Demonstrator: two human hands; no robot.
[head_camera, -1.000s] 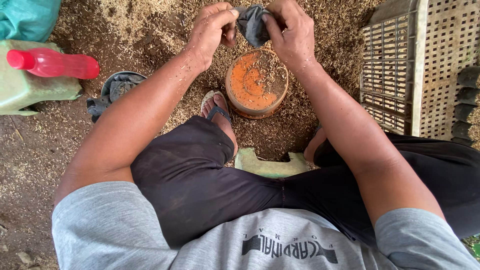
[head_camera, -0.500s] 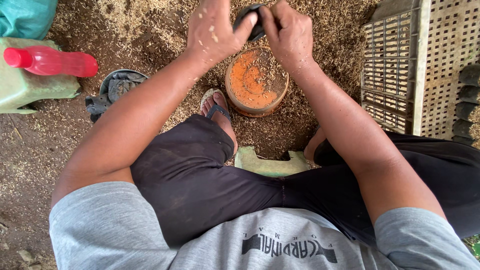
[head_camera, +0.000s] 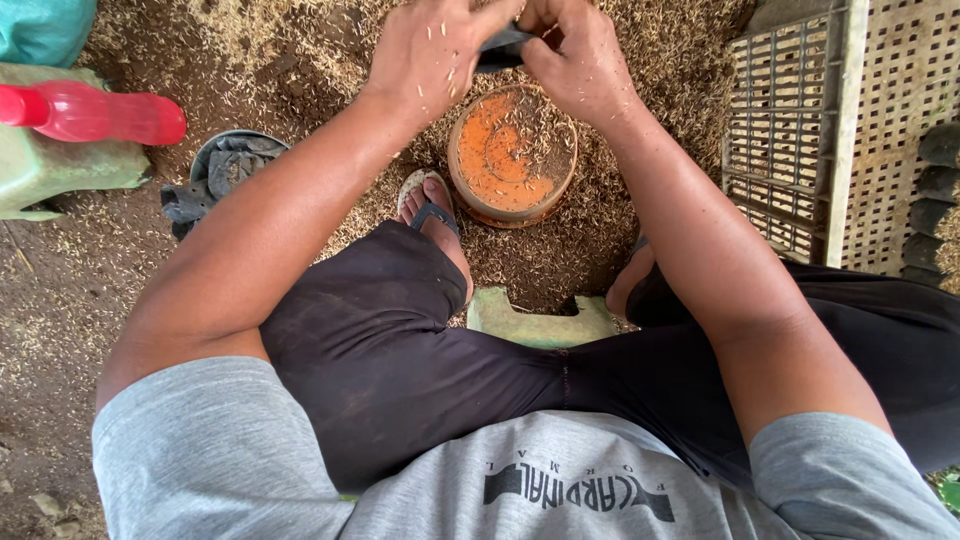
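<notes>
Your left hand (head_camera: 435, 50) and your right hand (head_camera: 575, 55) meet at the top edge of the view, and both are closed around one small dark pouch (head_camera: 500, 48), a soft black piece pinched between the thumbs and fingers of the two hands. Only a narrow strip of it shows between your knuckles, so you cannot tell from here whether it is filled or empty. Bits of pale husk cling to the backs of both hands. The pouch hangs in the air directly above an orange bowl (head_camera: 512, 155) that stands on the ground just below your hands, and that bowl holds a loose scatter of husk and soil mix over part of its bottom, the rest of the orange showing bare. Around the bowl the ground (head_camera: 560, 260) is covered in a thick spread of the same husk. Your left foot in a sandal (head_camera: 432, 205) rests just beside the bowl on its left, and you sit on a low green stool (head_camera: 540, 320) between your knees. At the left edge of the ground a round dark container (head_camera: 232, 165) holds what look like more dark pouches, limp and seemingly unfilled, near a red bottle (head_camera: 95, 112) lying on a green block. At the right edge stands a slotted plastic crate (head_camera: 800, 130), with a column of dark, seemingly filled pouches (head_camera: 940, 190) beside it. Judged from this, the work looks partway through: some pouches seem done, one is in hand, more wait.
</notes>
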